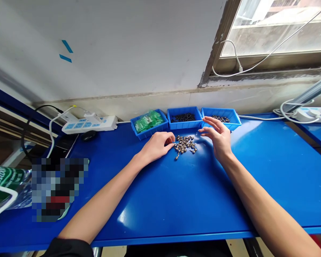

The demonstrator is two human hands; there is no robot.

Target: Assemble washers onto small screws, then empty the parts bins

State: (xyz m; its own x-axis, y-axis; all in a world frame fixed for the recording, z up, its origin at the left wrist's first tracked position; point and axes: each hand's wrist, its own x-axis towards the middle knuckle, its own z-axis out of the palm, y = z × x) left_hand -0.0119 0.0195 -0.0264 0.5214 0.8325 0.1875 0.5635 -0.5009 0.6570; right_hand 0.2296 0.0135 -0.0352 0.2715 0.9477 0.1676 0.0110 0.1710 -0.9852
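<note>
Left hand: fingers curled, tips at the left edge of the heap of small metal fasteners; whether one is pinched, cannot tell. Right hand: right of heap, released, fingers spread, hiding part of a blue bin. Surface stretches from heap to its straight near edge, widely rightward. Far left of heap: bottle, cut off; pixelated item beside it, unreadable.
</note>
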